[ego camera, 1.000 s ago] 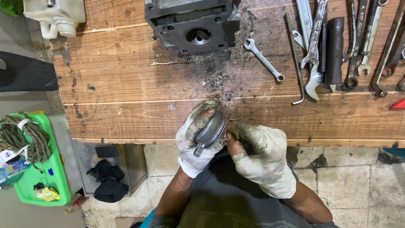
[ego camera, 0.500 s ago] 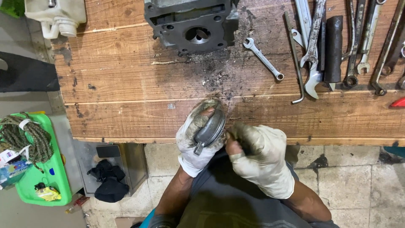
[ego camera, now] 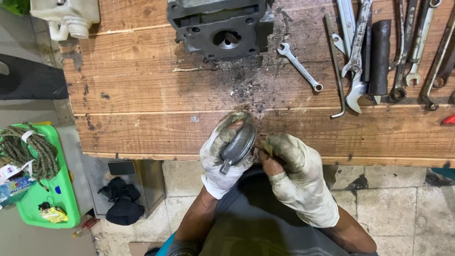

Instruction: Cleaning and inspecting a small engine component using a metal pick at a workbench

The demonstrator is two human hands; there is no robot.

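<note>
Grey, grimy metal fills my left hand (ego camera: 226, 154): from the head view I see a round dull-grey metal piston (ego camera: 238, 143) clamped in its dirty white glove, the fingers (ego camera: 222, 138) curled round the rim and holding it tilted just over the near edge of the worn wooden plank desk (ego camera: 142, 95). My right hand (ego camera: 296, 173), in a soiled pale glove, sits just beside it, its fingers (ego camera: 275, 144) pinched at the piston's edge; what they grip, if anything, I cannot tell. Against the frames from a second and half a second ago, almost nothing differs: both hands stay in the same place, the piston at the same tilt, and the right fingers have only shifted a trace.

Further back on the desk stands a dark grey cast-metal engine block (ego camera: 222, 28) with a round bore, black soot scattered in front of it. A small silver spanner (ego camera: 299, 66) lies to its right, then a row of larger wrenches (ego camera: 360, 52) and a black cylinder (ego camera: 380, 57). Down on the floor to the left sits a green plastic tray (ego camera: 47, 199) with coiled rope (ego camera: 26, 147).
</note>
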